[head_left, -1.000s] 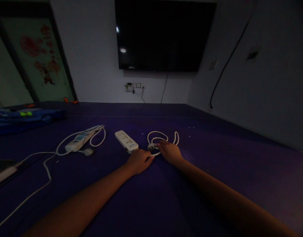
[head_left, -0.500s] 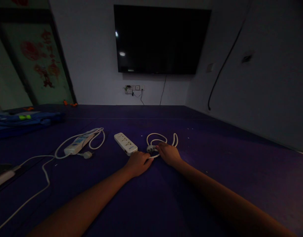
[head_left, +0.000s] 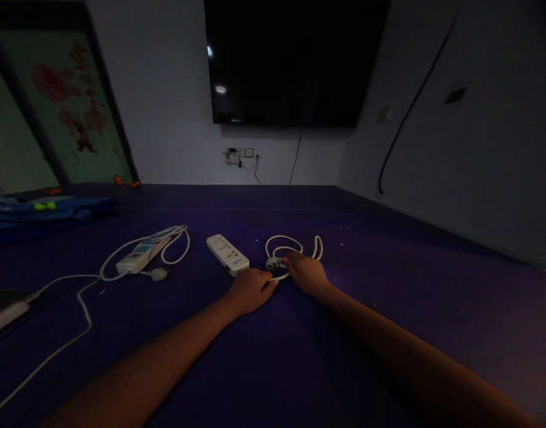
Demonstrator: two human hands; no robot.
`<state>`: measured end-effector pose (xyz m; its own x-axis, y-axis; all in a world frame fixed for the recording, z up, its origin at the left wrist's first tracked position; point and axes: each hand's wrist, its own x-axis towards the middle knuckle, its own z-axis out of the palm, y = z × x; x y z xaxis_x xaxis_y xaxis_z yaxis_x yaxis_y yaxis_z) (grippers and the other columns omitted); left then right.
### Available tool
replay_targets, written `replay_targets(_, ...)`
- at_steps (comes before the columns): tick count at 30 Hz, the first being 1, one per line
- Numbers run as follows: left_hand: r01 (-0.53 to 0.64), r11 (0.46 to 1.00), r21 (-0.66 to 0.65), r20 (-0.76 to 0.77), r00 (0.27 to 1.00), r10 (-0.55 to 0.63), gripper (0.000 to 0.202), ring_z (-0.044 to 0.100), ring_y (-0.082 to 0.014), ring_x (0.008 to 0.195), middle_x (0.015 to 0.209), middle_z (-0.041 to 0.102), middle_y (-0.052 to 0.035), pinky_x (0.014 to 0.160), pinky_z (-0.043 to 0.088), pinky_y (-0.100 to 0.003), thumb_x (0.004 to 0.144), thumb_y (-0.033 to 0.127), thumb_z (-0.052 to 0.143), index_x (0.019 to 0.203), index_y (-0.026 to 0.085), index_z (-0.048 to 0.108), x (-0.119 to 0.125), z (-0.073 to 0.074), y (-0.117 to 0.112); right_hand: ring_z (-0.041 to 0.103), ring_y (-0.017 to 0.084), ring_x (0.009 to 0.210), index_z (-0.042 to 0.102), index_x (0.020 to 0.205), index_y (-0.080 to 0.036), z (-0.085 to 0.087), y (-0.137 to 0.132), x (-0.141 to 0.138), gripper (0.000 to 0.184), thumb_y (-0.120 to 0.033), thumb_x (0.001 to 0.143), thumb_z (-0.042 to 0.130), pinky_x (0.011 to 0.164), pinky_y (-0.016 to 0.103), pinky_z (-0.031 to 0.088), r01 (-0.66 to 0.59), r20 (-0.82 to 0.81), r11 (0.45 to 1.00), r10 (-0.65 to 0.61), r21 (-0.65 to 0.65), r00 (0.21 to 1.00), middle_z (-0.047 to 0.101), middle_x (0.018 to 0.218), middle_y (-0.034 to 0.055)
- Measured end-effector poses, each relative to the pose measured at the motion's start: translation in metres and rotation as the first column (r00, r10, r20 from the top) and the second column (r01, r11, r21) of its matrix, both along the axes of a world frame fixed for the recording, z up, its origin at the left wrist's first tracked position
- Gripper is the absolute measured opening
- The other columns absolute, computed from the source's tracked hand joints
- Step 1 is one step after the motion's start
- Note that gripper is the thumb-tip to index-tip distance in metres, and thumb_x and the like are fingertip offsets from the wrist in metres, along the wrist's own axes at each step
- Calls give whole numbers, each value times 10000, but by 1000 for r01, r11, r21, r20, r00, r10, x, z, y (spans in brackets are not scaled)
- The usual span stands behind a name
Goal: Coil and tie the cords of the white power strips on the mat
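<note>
A white power strip (head_left: 229, 254) lies slantwise on the dark purple surface, its sockets facing up. My left hand (head_left: 251, 290) is at its near end, fingers closed around the white cord where it leaves the strip. My right hand (head_left: 306, 273) is closed on the looped white cord (head_left: 285, 238), just behind its plug (head_left: 273, 263). The plug lies between my two hands with its pins towards the left. Cord loops spread beyond my right hand, and my fingers hide part of them.
To the left lies a second power strip (head_left: 144, 252) with its cord coiled over it and its plug (head_left: 158, 274) beside it. Another white strip (head_left: 8, 318) is at the left edge. Blue cloth (head_left: 68, 209) lies farther back. A television (head_left: 294, 65) hangs on the wall.
The whole view has shifted slightly, with the wall and television higher in the picture. Both hands keep nearly the same hold and place beside the power strip and plug.
</note>
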<state>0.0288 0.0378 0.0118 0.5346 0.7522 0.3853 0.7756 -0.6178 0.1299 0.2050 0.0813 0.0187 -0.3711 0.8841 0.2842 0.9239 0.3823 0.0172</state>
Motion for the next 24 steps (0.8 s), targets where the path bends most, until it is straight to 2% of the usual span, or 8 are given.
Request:
replay_targets(7, -10, 1000, -4, -26, 1000, 10, 367, 568, -158, 634, 665, 619, -45, 603, 364, -266, 885, 367, 332, 748, 160, 604, -1, -1, 1, 594, 188, 873, 562, 1026, -167, -3, 2, 2, 480, -395, 933, 150, 645, 241, 385, -18, 6, 1000, 18, 16, 1000, 613, 1003, 98)
replay_targets(24, -15, 1000, -7, 12, 1000, 15, 374, 562, -155, 600, 626, 605, -38, 564, 356, -260, 880, 375, 335, 706, 163, 589, 1, 0, 0, 605, 174, 854, 569, 995, -174, 0, 0, 1, 442, -386, 934, 185, 645, 235, 392, -11, -12, 1000, 10, -3, 1000, 621, 976, 90)
